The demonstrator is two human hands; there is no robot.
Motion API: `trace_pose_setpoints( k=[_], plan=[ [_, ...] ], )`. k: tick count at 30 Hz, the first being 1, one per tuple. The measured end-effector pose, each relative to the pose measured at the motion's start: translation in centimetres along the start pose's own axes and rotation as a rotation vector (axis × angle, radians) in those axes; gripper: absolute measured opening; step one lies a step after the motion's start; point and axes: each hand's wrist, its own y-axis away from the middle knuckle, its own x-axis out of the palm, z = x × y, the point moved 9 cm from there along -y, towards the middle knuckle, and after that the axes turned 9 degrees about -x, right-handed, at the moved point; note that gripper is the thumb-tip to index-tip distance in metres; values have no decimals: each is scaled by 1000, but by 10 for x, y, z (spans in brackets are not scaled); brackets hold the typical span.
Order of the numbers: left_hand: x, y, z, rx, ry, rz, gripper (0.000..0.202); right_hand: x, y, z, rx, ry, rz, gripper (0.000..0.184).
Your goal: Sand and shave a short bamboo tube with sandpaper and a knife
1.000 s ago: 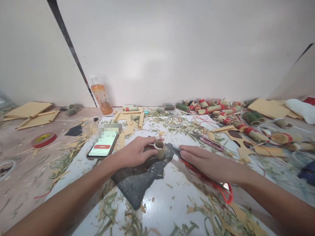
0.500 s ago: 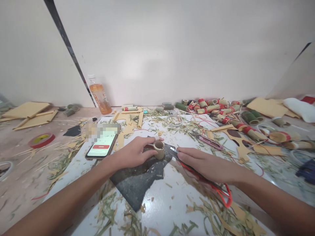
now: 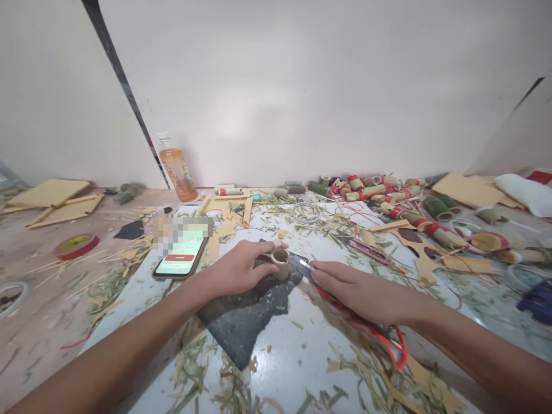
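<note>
A short bamboo tube [image 3: 281, 264] stands upright on a dark sheet [image 3: 245, 322], its open end facing up. From the left, my left hand [image 3: 244, 267] grips it between thumb and fingers. My right hand [image 3: 351, 287] is closed around a utility knife [image 3: 304, 265] whose blade points left, at or very near the tube's right side; I cannot tell whether it touches. A red cord loop [image 3: 399, 351] shows by the knife's rear end, below my right wrist. Most of the knife's handle is hidden under the hand.
A phone [image 3: 181, 256] lies left of my left hand, with a drink bottle [image 3: 177, 172] behind it. Red tape [image 3: 76, 246] sits far left. Bamboo pieces with red bands [image 3: 375, 192] are heaped at the back right. Scissors [image 3: 368, 251] and green shavings lie on the white board [image 3: 297, 351].
The knife blade has moved slightly left, closer to the bamboo tube. My left hand keeps its hold on the tube. The whole view has shifted very slightly.
</note>
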Motion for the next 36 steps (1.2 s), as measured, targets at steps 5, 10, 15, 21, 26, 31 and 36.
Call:
trace_pose_setpoints(
  k=[5, 10, 15, 21, 26, 31, 36],
  plan=[
    [-3, 0, -4, 8, -35, -13, 27, 1, 0, 6, 11, 36, 27, 41],
    [-3, -1, 0, -28, 81, 12, 25, -6, 1, 25, -120, 121, -56, 34],
    [-4, -1, 3, -67, 102, -14, 29, -19, 7, 31, -158, 340, -152, 40],
    [-2, -2, 4, -88, 158, 3, 29, -9, 6, 28, -187, 472, -43, 35],
    [-1, -2, 5, -90, 179, 19, 29, -9, 8, 29, -149, 558, -43, 31],
    [-2, -1, 6, -96, 193, 13, 30, -9, 10, 32, -154, 657, -70, 33],
    [0, -2, 6, -118, 211, 24, 30, -5, 11, 30, -136, 753, -70, 32]
  ],
)
